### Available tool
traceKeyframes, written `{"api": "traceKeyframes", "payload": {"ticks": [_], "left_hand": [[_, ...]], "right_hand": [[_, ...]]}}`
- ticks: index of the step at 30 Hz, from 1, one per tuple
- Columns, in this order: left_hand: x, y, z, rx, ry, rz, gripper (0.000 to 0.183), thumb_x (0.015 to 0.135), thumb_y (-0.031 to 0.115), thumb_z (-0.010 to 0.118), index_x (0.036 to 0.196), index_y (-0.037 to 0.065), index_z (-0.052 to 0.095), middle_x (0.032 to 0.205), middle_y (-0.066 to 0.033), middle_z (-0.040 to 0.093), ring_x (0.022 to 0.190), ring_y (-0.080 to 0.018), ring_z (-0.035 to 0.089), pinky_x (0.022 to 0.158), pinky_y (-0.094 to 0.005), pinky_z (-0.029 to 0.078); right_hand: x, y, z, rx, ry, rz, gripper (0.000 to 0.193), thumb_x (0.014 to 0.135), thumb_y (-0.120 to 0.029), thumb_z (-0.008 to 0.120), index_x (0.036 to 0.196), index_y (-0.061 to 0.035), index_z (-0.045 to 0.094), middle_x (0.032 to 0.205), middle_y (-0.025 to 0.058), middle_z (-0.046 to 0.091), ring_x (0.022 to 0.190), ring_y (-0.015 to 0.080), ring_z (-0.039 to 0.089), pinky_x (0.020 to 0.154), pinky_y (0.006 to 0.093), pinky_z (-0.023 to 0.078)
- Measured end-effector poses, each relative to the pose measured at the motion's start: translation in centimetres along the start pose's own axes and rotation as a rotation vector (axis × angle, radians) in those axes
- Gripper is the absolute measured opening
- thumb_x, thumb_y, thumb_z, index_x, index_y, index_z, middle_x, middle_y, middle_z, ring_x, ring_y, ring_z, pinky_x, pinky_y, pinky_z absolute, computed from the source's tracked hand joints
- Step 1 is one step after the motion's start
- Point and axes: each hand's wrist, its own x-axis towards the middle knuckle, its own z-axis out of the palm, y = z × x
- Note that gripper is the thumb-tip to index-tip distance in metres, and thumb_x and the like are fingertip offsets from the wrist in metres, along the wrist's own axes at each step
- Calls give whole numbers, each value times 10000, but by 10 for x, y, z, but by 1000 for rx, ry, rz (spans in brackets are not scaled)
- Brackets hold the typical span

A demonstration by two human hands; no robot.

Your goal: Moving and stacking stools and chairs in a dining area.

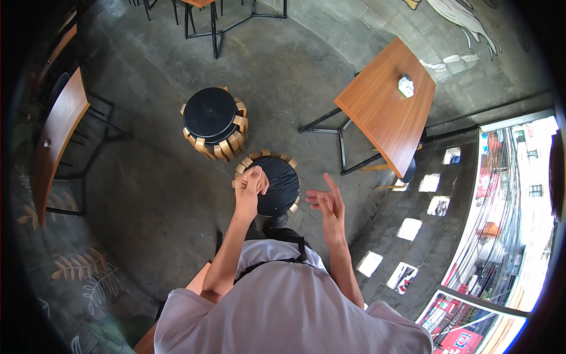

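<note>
Near stool (282, 189) stands free on the floor (153, 218), so presumably neither hand needs to support it; wooden tabletop (383, 106) well off to its right. Left hand (252, 182) loosely closed above its left side, right hand (328, 206) open, fingers partly bent, off its right rim; no object visible in either. Far stool (210, 115), beyond it to the left, looks stacked, probably saving space. Near stool's look: round black creased top, pale bent-wood legs around it.

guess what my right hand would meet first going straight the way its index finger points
Probably the concrete floor, if the right hand tilts down; if level, its index finger points toward the black metal table base at the picture's top. Depth is unclear.
</note>
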Motion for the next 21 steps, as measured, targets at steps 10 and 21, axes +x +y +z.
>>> {"api": "traceKeyframes", "payload": {"ticks": [10,21], "left_hand": [[-11,-5,-14,-4,49,112,138,942,186,563,890,92,477,788,19,412,644,-66,383,613,-244,366],[-62,-86,98,107,43,204,118,887,70,543,806,89,460,674,20,416,587,-72,367,573,-235,349]], "right_hand": [[-7,-3,-14,-48,-67,-21,558,1001,-265,541,1498,-96,350,1099,105,679,953,184,646,847,317,488],[-26,7,-174,17,-9,-109,564,992,-269,562,1488,-85,366,1083,112,681,936,191,652,835,318,502]]}}
